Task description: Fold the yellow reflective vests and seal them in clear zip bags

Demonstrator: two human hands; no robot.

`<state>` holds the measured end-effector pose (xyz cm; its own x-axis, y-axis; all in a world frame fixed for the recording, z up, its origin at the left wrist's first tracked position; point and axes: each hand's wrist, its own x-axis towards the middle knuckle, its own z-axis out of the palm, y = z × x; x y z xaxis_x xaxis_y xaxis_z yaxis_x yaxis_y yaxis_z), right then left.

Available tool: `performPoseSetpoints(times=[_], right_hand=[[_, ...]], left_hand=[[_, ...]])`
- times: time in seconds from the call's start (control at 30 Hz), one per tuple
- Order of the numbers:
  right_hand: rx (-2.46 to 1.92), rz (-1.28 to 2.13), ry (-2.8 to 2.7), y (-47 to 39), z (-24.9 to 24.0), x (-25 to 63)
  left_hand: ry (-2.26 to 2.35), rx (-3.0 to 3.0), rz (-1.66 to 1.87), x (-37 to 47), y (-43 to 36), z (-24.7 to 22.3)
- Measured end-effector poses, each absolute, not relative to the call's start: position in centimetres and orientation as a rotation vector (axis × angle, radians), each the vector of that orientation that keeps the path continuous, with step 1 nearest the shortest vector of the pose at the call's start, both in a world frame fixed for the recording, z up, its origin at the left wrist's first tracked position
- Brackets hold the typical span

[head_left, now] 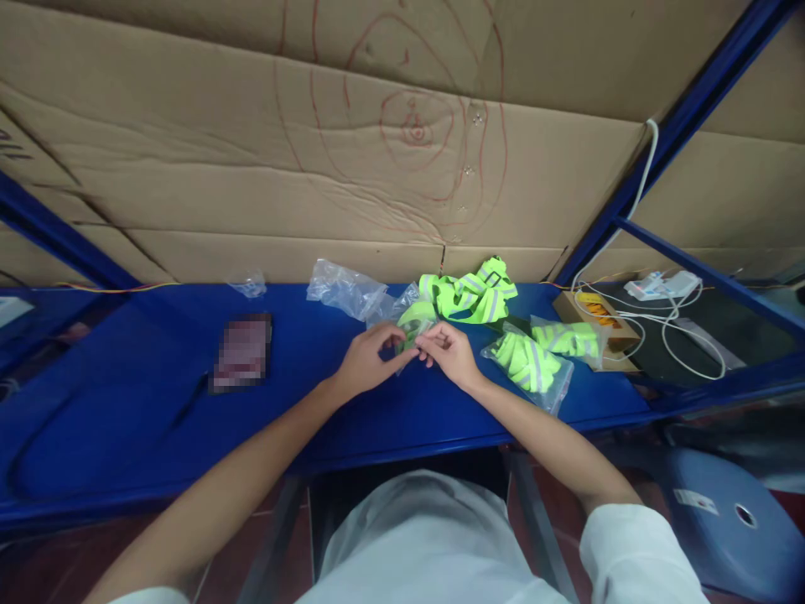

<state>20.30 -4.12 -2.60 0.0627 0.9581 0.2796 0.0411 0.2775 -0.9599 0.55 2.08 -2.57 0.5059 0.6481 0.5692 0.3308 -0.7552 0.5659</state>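
Observation:
Both hands meet over a clear plastic bag (412,323) with a neon-yellow reflective strap inside. My left hand (371,356) curls its thumb and fingers around the bag's left side. Fingers pinched, my right hand (449,352) grips the bag's near edge. Just behind lies a loose pile of neon-yellow reflective straps (469,294) with grey stripes. To the right are two more bagged straps, one nearer (528,361) and one farther back (569,338). Crumpled clear bags (345,289) lie behind my left hand.
A blurred-out phone-like rectangle (241,352) lies on the blue table (302,411) at left. A small crumpled bag (250,283) is behind it. At right stand a cardboard box (604,323) and white cables (679,315). A cardboard wall (220,193) closes the back; a blue stool (723,512) stands lower right.

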Motion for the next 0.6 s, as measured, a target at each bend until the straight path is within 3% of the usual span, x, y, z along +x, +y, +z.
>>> performPoseSetpoints(times=[0.6], right_hand=[[-1.120,0.826,-1.485,-4.92,-2.50,21.06]], left_hand=[[0.656,2.104,0.784,0.52,2.06,-1.61]])
